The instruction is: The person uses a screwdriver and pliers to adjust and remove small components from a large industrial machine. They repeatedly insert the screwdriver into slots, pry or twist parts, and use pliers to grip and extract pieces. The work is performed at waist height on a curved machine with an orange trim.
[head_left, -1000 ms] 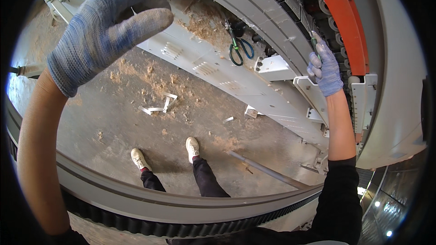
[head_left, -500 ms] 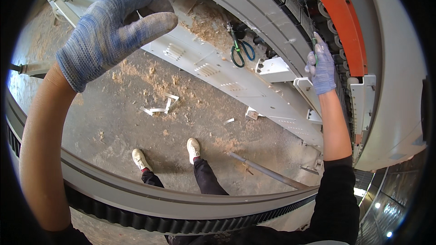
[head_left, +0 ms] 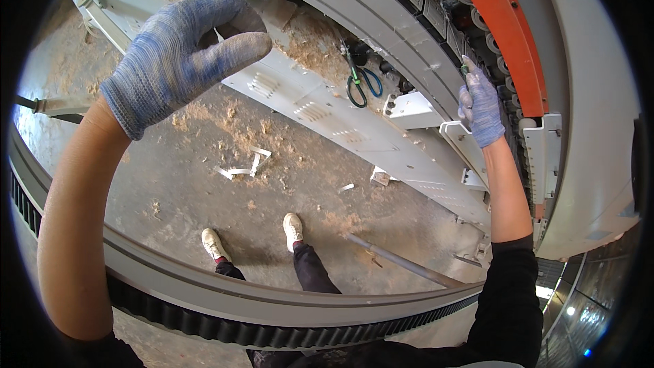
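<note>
our gloved right hand (head_left: 480, 105) pinches a slim green-handled tool (head_left: 464, 66) by its grip at the far right, light and stiff we judge, while our gloved left hand (head_left: 180, 54) curls empty, fingertips nearly touching.

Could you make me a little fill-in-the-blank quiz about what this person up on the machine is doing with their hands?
1. Both hands wear knitted gloves coloured ____.
2. The right hand grips a slim tool with a ____ handle against the machine's track.
3. The scissors lying on the grey machine frame have blue and ____ handles.
4. The left hand is raised with nothing in it, above a floor strewn with ____.

Missing words: blue; green; green; sawdust
</note>
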Demonstrator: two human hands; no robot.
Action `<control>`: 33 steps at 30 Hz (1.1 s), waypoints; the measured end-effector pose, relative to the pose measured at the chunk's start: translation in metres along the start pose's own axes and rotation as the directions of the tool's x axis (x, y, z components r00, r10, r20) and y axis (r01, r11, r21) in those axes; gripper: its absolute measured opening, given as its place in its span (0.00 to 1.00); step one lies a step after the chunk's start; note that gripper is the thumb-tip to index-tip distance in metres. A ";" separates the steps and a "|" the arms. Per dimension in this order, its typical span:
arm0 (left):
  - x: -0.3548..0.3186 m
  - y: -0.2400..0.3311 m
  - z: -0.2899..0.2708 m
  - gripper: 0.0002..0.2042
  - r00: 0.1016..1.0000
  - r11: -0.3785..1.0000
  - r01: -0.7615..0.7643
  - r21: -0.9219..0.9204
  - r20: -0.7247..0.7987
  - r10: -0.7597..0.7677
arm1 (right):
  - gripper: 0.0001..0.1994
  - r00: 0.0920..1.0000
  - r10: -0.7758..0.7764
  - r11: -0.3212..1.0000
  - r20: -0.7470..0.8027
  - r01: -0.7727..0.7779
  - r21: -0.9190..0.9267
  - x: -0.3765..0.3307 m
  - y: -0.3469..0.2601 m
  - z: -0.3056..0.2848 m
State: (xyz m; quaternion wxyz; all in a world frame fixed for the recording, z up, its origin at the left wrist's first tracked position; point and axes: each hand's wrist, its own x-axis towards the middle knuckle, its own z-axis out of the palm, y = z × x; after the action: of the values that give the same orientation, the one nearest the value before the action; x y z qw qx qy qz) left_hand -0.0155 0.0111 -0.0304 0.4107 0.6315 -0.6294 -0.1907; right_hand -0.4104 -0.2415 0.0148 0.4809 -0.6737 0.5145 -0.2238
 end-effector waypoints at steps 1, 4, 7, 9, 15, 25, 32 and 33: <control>0.001 0.000 -0.001 0.28 1.000 0.999 0.022 0.023 0.009 -0.023 | 0.19 1.000 -0.028 0.999 -0.012 0.028 -0.039 0.001 0.002 -0.001; 0.001 0.001 -0.003 0.27 0.999 0.999 0.037 0.039 0.033 -0.038 | 0.22 0.989 -0.150 0.984 0.008 0.150 -0.098 -0.003 0.006 0.008; 0.001 0.005 -0.004 0.25 0.997 0.997 0.065 0.043 0.046 -0.067 | 0.25 0.976 -0.217 0.975 -0.007 0.217 -0.044 -0.023 0.009 0.034; 0.000 0.007 -0.004 0.22 0.988 0.993 0.118 -0.023 0.100 -0.115 | 0.25 0.956 -0.292 0.956 0.026 0.292 0.016 -0.049 0.014 0.062; -0.001 0.012 0.005 0.26 0.938 0.937 0.279 -0.212 0.269 -0.218 | 0.26 0.887 -0.215 0.788 0.409 -0.090 0.609 -0.097 0.027 0.153; -0.006 0.007 0.014 0.17 0.880 0.829 0.409 -0.381 0.406 -0.248 | 0.22 0.752 -0.336 0.439 0.568 -0.408 0.800 -0.113 0.007 0.286; -0.004 0.010 0.008 0.19 0.839 0.817 0.516 -0.257 0.343 -0.422 | 0.20 0.806 -0.353 0.862 0.475 0.082 0.501 -0.073 0.076 0.293; -0.004 0.009 0.008 0.21 0.842 0.842 0.497 -0.210 0.349 -0.410 | 0.19 0.903 -0.282 0.954 0.324 0.227 0.197 -0.048 0.096 0.283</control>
State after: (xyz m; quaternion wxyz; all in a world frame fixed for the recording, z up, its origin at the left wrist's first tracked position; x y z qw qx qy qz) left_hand -0.0281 0.0135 -0.0298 0.3447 0.6607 -0.4780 -0.4649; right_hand -0.2484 -0.0802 -0.1840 0.5817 -0.7249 0.3097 -0.2008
